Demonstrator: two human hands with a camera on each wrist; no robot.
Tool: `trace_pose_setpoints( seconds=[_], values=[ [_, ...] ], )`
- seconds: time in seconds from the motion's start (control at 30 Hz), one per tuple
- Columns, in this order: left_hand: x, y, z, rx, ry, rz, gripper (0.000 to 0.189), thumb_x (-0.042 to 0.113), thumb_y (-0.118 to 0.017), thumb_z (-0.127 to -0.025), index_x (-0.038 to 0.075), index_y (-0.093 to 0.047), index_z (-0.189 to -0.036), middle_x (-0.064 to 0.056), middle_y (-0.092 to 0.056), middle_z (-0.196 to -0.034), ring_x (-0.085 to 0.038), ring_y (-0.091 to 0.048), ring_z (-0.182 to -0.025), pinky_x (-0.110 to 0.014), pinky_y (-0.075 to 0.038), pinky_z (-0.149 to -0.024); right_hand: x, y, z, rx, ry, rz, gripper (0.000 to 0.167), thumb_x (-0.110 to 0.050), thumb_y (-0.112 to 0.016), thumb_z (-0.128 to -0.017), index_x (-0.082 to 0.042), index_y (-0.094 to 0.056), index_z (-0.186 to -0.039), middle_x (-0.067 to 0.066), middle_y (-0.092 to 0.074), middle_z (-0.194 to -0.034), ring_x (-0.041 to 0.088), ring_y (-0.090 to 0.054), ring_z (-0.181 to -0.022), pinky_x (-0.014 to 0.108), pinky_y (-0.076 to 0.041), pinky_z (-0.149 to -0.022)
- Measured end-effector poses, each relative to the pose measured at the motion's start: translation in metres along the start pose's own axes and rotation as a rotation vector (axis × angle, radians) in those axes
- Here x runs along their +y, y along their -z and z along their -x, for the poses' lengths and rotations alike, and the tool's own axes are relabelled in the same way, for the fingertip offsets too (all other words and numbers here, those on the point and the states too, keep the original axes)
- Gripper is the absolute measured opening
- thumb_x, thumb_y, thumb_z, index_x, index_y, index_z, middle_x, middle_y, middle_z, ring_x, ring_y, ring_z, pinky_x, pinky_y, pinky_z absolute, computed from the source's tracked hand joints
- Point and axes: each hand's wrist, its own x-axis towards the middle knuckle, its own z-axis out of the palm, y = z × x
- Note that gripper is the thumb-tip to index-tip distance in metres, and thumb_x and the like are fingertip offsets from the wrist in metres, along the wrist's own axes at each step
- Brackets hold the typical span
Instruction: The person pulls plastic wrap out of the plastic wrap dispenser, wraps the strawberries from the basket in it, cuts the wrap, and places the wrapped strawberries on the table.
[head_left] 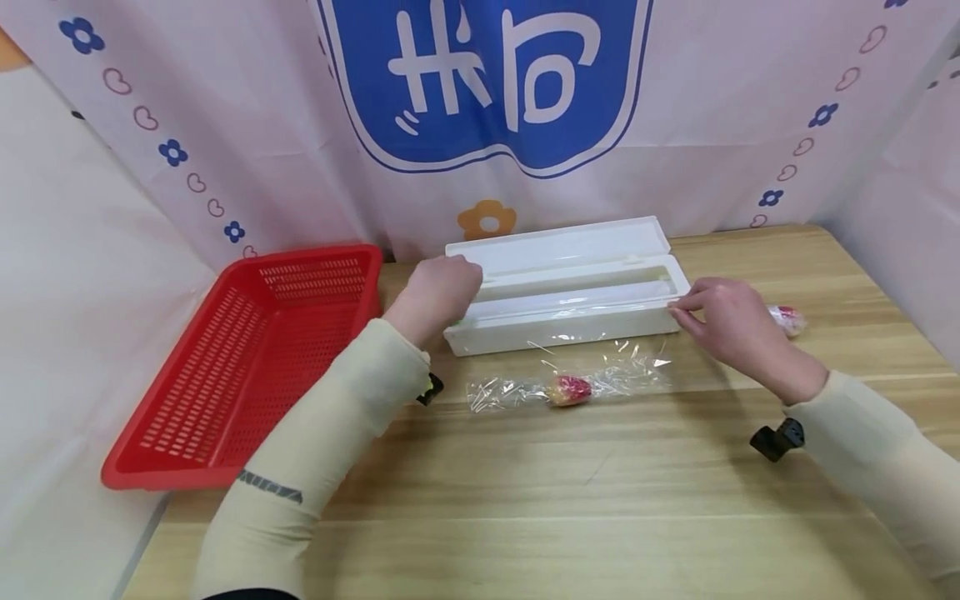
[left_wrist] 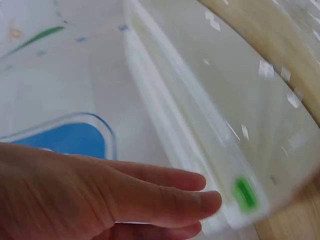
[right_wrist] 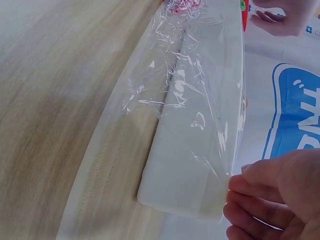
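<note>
A long white cling film dispenser stands on the table with its lid raised. Clear plastic film drapes over its front onto the table, over or around a small red-and-yellow thing. At the dispenser's right corner, my right hand pinches the film's edge between thumb and forefinger. My left hand hovers by the left end, thumb and fingers extended and holding nothing, close to a green piece on the dispenser. That view is blurred.
To the left stands a red plastic basket with slotted walls. Another small wrapped red thing lies behind my right hand. A white printed curtain hangs behind the wooden table.
</note>
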Motion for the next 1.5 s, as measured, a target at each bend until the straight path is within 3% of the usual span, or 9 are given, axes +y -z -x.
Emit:
trace_pose_setpoints(
  seconds=[0.13,0.27,0.4,0.53,0.7,1.03,1.17,1.33,1.5],
  values=[
    [0.026,0.004,0.007,0.04,-0.076,0.073,0.022,-0.004,-0.054,-0.087,0.011,-0.063,-0.074,-0.004,-0.065,-0.077,-0.018,-0.058,-0.071,-0.035,-0.057,-0.065,-0.001,0.0,0.0,-0.005,0.007,0.022,0.016,-0.012,-0.072,-0.087,0.001,-0.077,-0.096,0.017,-0.073,-0.088,0.025,-0.063,-0.07,0.042,-0.049,-0.064],
    [0.061,-0.004,0.011,0.01,-0.216,0.181,0.03,0.003,-0.062,-0.088,0.018,-0.052,-0.064,0.005,-0.054,-0.065,-0.01,-0.049,-0.06,-0.023,-0.049,-0.056,-0.002,0.003,0.001,-0.013,0.015,0.045,0.016,-0.011,-0.073,-0.086,0.001,-0.078,-0.096,0.016,-0.073,-0.087,0.024,-0.063,-0.069,0.039,-0.048,-0.061],
    [0.094,-0.022,0.012,0.039,-0.335,0.161,0.023,0.022,-0.071,-0.09,0.019,-0.059,-0.07,0.007,-0.058,-0.068,-0.008,-0.051,-0.062,-0.02,-0.047,-0.056,-0.002,0.004,0.0,-0.019,0.035,0.049,0.016,-0.01,-0.074,-0.086,0.001,-0.078,-0.096,0.016,-0.073,-0.087,0.023,-0.063,-0.069,0.04,-0.048,-0.061],
    [0.11,-0.042,0.011,0.1,-0.359,0.082,0.018,0.034,-0.075,-0.087,0.017,-0.067,-0.086,0.005,-0.065,-0.083,-0.01,-0.056,-0.072,-0.022,-0.05,-0.06,-0.002,0.004,-0.001,-0.018,0.051,0.046,0.016,-0.01,-0.073,-0.086,0.0,-0.078,-0.097,0.015,-0.074,-0.086,0.024,-0.064,-0.069,0.042,-0.05,-0.062],
    [0.113,-0.06,0.01,0.126,-0.36,0.077,0.027,0.036,-0.078,-0.084,0.017,-0.067,-0.098,0.004,-0.064,-0.091,-0.01,-0.057,-0.078,-0.024,-0.05,-0.065,-0.004,0.004,-0.002,-0.015,0.058,0.045,0.016,-0.01,-0.073,-0.086,0.0,-0.078,-0.097,0.016,-0.074,-0.085,0.025,-0.066,-0.069,0.044,-0.051,-0.063],
    [0.11,-0.081,0.002,0.17,-0.358,0.093,0.036,0.039,-0.073,-0.088,0.015,-0.063,-0.113,0.0,-0.063,-0.104,-0.013,-0.062,-0.087,-0.028,-0.056,-0.075,-0.003,0.002,-0.002,-0.007,0.036,0.018,0.015,-0.011,-0.074,-0.087,-0.001,-0.078,-0.098,0.014,-0.074,-0.085,0.022,-0.064,-0.068,0.04,-0.049,-0.061],
    [0.11,-0.085,0.003,0.154,-0.363,0.151,0.03,0.039,-0.068,-0.092,0.015,-0.063,-0.11,0.001,-0.061,-0.102,-0.012,-0.06,-0.085,-0.027,-0.054,-0.074,-0.001,0.001,0.0,0.026,0.024,-0.011,0.014,-0.011,-0.074,-0.087,-0.001,-0.078,-0.096,0.014,-0.075,-0.085,0.025,-0.067,-0.069,0.043,-0.051,-0.064],
    [0.108,-0.086,0.012,0.107,-0.386,0.243,0.025,0.036,-0.071,-0.09,0.016,-0.063,-0.103,0.004,-0.058,-0.093,-0.009,-0.054,-0.077,-0.022,-0.048,-0.066,0.003,0.0,0.001,0.061,0.02,-0.045,0.013,-0.011,-0.074,-0.087,-0.001,-0.078,-0.094,0.015,-0.076,-0.086,0.026,-0.069,-0.07,0.043,-0.052,-0.066],
    [0.106,-0.09,0.019,0.097,-0.421,0.343,0.028,0.034,-0.075,-0.087,0.016,-0.067,-0.107,0.004,-0.061,-0.097,-0.007,-0.055,-0.08,-0.02,-0.05,-0.071,0.005,0.004,0.001,0.066,0.041,-0.036,0.014,-0.012,-0.074,-0.087,-0.002,-0.078,-0.096,0.017,-0.076,-0.091,0.032,-0.071,-0.078,0.048,-0.055,-0.071]
  ],
)
